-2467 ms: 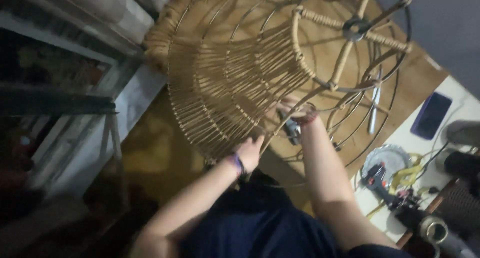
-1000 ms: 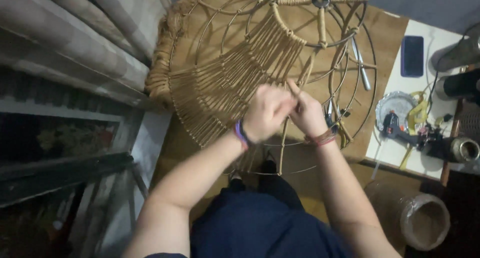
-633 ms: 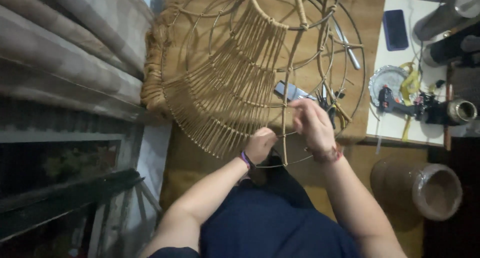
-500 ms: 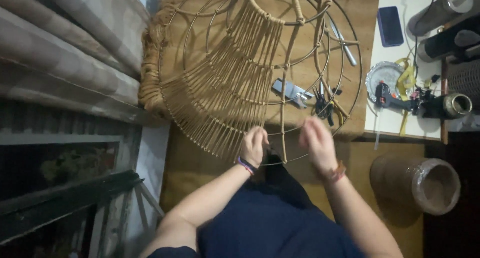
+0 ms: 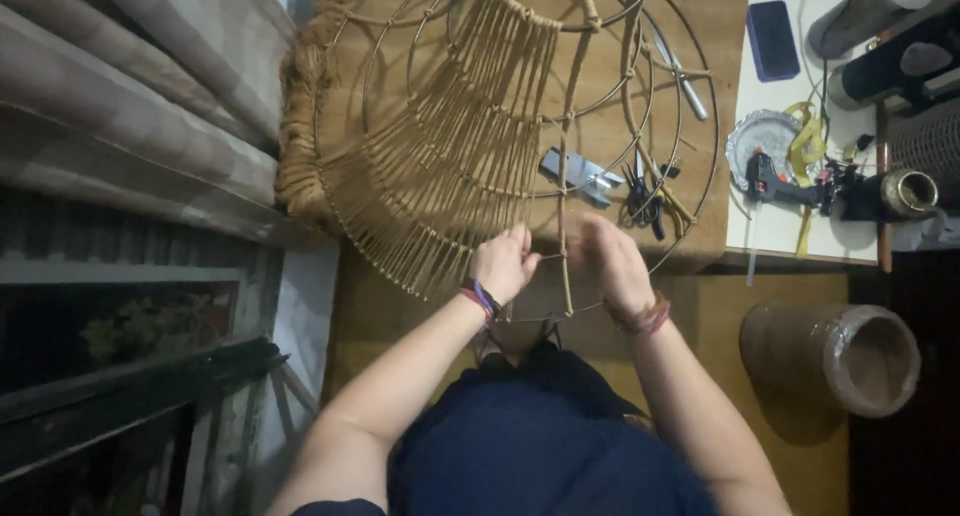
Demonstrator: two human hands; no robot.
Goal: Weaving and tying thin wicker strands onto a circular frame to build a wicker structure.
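Now both hands meet at the lower rim of a round wire frame (image 5: 520, 146), which fills the upper middle of the picture and is partly woven with tan cord (image 5: 440, 166). The left hand (image 5: 503, 266) is closed, its fingers curled around a strand right where the weaving ends. The right hand (image 5: 605, 261) sits just beside it with fingers bent toward the same spot, though whether it pinches cord or wire I cannot tell (the fingertips are hidden behind the knuckles).

As a judgement, the likeliest slip is lost tension: if either hand eases its hold, the newest wrap could slacken and slide along the bare wire, leaving a gap beside the tidy rows. A strand could also cross onto the wrong spoke, since the wires lie close together here.

Room is tight to the right. Pliers (image 5: 648, 201) and a grey metal tool (image 5: 580, 174) lie on the wooden table (image 5: 700, 36) under the open part of the frame, and loose cord could catch on them. At the far right a white surface holds a dark phone (image 5: 772, 38) and 1 yellow-strapped tool. Lower right, a wrapped roll (image 5: 835, 354) stands on the floor, well apart. Left of the frame, a wall closes in.
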